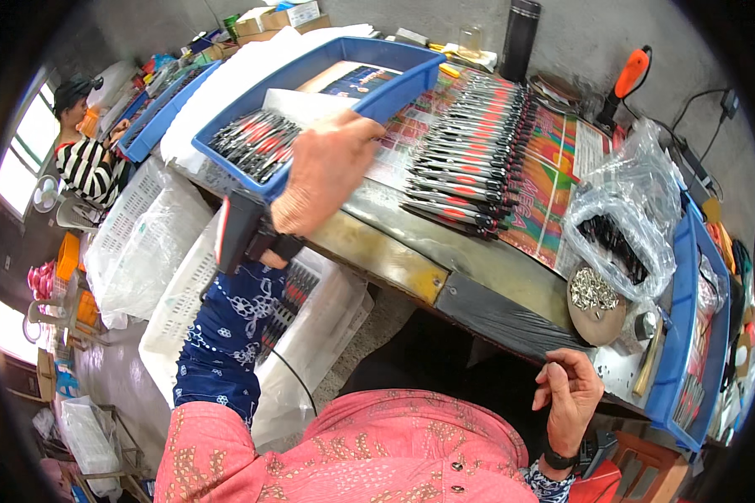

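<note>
Behind the left fingers [364, 132], a black, red-edged wrist device [242, 230] precedes a navy sleeve [216, 344] with white flowers. Below the right fingers [574, 362], a black wristband [559, 458] meets a blue-and-white cuff [550, 486]. Farther back, a coral shirt [352, 457] bears tan motifs and buttons [456, 466].

We see a grey wall [445, 17] rising beyond the far edge of the worktop [503, 285]; well past its left end, a bright window [35, 126] admits white light, with a white fan [46, 193] near it; a smooth greyish floor [134, 365] spreads below. Beside the worktop's near right corner we find a reddish-brown seat [650, 461]; another bright opening [8, 331] glows at far left.
</note>
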Demonstrator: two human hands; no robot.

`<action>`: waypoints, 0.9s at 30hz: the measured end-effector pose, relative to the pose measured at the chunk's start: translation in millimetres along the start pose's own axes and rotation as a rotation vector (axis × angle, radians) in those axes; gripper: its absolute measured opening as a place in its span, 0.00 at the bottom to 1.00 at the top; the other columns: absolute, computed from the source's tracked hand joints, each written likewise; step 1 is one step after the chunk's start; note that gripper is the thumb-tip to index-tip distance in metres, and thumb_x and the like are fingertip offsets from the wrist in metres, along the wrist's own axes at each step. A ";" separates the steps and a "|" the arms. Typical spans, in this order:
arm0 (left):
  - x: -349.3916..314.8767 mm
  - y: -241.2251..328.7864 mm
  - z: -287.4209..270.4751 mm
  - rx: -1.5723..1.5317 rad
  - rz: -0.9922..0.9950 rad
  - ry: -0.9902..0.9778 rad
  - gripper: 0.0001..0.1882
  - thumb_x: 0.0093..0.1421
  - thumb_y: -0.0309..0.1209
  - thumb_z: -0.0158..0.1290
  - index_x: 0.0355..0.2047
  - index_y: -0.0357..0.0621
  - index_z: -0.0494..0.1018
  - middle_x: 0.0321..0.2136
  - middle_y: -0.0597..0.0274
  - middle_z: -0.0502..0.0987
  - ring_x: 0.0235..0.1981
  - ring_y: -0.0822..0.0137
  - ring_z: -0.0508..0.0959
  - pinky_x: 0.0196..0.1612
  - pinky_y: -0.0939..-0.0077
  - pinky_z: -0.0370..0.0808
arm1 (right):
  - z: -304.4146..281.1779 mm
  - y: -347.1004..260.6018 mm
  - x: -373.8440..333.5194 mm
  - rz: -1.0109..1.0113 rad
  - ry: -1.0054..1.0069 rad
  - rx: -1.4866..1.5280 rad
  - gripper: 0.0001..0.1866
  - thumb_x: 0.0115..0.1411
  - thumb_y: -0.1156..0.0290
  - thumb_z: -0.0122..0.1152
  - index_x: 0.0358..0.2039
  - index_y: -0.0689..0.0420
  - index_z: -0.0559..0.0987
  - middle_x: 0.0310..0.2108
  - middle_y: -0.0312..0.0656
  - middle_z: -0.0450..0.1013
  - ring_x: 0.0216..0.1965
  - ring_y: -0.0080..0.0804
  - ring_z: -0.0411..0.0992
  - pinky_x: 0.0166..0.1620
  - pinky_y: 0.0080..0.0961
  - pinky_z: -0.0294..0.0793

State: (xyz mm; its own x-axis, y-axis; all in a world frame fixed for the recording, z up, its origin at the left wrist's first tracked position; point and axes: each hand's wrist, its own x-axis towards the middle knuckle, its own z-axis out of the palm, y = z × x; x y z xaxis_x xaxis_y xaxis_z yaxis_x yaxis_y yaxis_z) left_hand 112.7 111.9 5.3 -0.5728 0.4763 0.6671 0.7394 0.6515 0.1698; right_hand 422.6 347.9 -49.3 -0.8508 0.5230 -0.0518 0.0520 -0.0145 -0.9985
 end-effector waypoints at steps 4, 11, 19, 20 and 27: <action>7.1 -55.6 -23.5 0.167 -0.083 0.011 0.07 0.54 0.27 0.55 0.34 0.44 0.80 0.31 0.53 0.80 0.32 0.54 0.80 0.37 0.67 0.76 | 0.1 1.3 0.1 -0.012 0.007 -0.014 0.06 0.62 0.80 0.55 0.39 0.67 0.75 0.23 0.41 0.72 0.14 0.18 0.66 0.16 0.12 0.62; 11.9 -120.2 -30.0 0.344 -0.295 -0.308 0.09 0.52 0.31 0.56 0.33 0.46 0.81 0.28 0.53 0.81 0.32 0.53 0.81 0.38 0.64 0.77 | 1.9 0.3 0.1 0.005 0.023 -0.035 0.07 0.62 0.80 0.54 0.40 0.67 0.75 0.22 0.41 0.72 0.14 0.19 0.66 0.16 0.13 0.62; 11.7 -145.3 -9.2 0.325 -0.228 -0.501 0.08 0.51 0.34 0.61 0.29 0.44 0.81 0.23 0.53 0.80 0.27 0.55 0.81 0.34 0.63 0.76 | 2.8 -0.9 0.2 -0.002 0.009 -0.064 0.07 0.63 0.78 0.55 0.40 0.67 0.74 0.23 0.40 0.71 0.13 0.19 0.65 0.16 0.13 0.62; 10.6 -146.8 -8.1 0.328 -0.220 -0.503 0.08 0.51 0.34 0.61 0.29 0.43 0.81 0.23 0.52 0.80 0.27 0.54 0.81 0.34 0.63 0.76 | 2.7 -0.9 0.1 -0.001 0.009 -0.064 0.07 0.63 0.78 0.55 0.40 0.67 0.74 0.23 0.40 0.71 0.13 0.19 0.65 0.16 0.13 0.62; 11.4 -142.7 -7.7 0.372 -0.205 -0.517 0.10 0.54 0.35 0.58 0.30 0.41 0.81 0.25 0.47 0.79 0.28 0.51 0.80 0.34 0.61 0.76 | 0.3 1.4 -0.9 -0.024 -0.006 -0.043 0.07 0.63 0.78 0.56 0.40 0.67 0.74 0.23 0.41 0.71 0.14 0.19 0.66 0.17 0.14 0.63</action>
State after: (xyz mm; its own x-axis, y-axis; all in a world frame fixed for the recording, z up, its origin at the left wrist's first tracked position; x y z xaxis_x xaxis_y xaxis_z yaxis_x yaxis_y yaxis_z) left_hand 3.4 19.8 -5.7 -0.8530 0.4825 0.1988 0.4794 0.8750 -0.0671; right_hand 423.2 347.2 -50.6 -0.8549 0.5180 -0.0280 0.0539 0.0350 -0.9979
